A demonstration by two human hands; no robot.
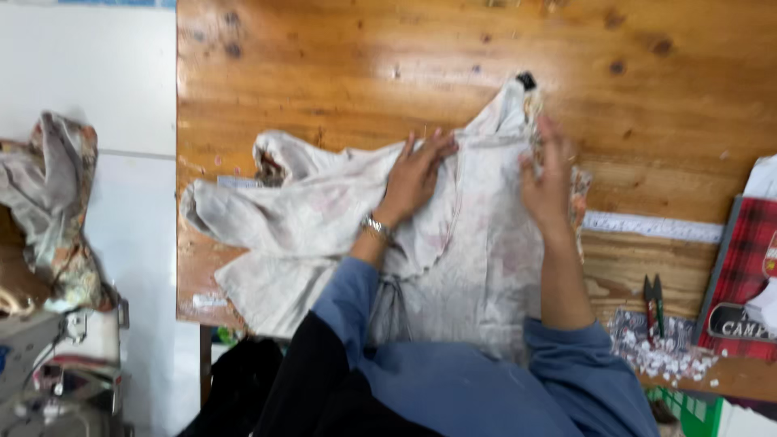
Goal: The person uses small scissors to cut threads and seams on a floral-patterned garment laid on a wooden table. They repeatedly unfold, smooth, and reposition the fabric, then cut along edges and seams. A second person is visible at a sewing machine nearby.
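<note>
A pale, faintly flowered garment point(307, 218) lies spread inside out on a wooden table point(388, 57). My left hand point(417, 174) presses flat on its middle, fingers apart, a metal bracelet on the wrist. My right hand point(546, 182) rests on the garment's right edge near the patterned hem; motion blur hides whether the fingers pinch the cloth. Both arms wear blue sleeves.
A strip of white lace point(651, 226) lies right of the garment. Small thread snips point(652, 303) rest beside white fabric scraps point(672, 356). A red plaid box point(740, 275) is at the right edge. More crumpled cloth point(57, 202) sits on a sewing machine point(65, 364) at left.
</note>
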